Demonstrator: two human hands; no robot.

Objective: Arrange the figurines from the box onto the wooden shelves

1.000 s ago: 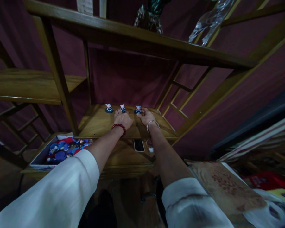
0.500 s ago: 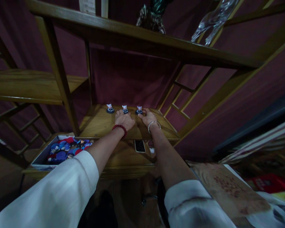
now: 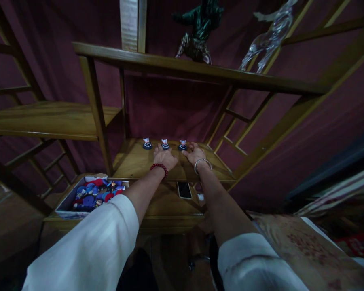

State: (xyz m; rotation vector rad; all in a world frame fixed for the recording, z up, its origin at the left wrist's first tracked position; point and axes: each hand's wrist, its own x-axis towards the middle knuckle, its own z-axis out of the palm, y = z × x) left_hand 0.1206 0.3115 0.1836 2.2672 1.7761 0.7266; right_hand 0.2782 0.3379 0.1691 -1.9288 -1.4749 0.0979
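Note:
Three small figurines with white heads and dark round bases stand upright in a row on the wooden shelf (image 3: 130,163). The left figurine (image 3: 147,143) is apart from both hands. At the middle figurine (image 3: 165,144) is my left hand (image 3: 166,159), its fingers around the base and partly hidden by the hand's back. My right hand (image 3: 196,154), wearing a silver bangle, is beside the right figurine (image 3: 183,144). Its thumb is near that base and its fingers are spread, with nothing between them. A red bead bracelet (image 3: 159,166) circles my left wrist.
An open box (image 3: 68,214) of colourful figurines sits lower left. On the ledge below the shelf lies a phone (image 3: 185,190). Above, an upper board (image 3: 170,62) carries a green statue (image 3: 198,28) and a clear glass horse (image 3: 269,36). Lattice (image 3: 230,125) flanks the right side.
My right hand's fingers have come away from the right figurine and spread. My left hand stays by the middle one. The view has tilted up, showing more of the upper board.

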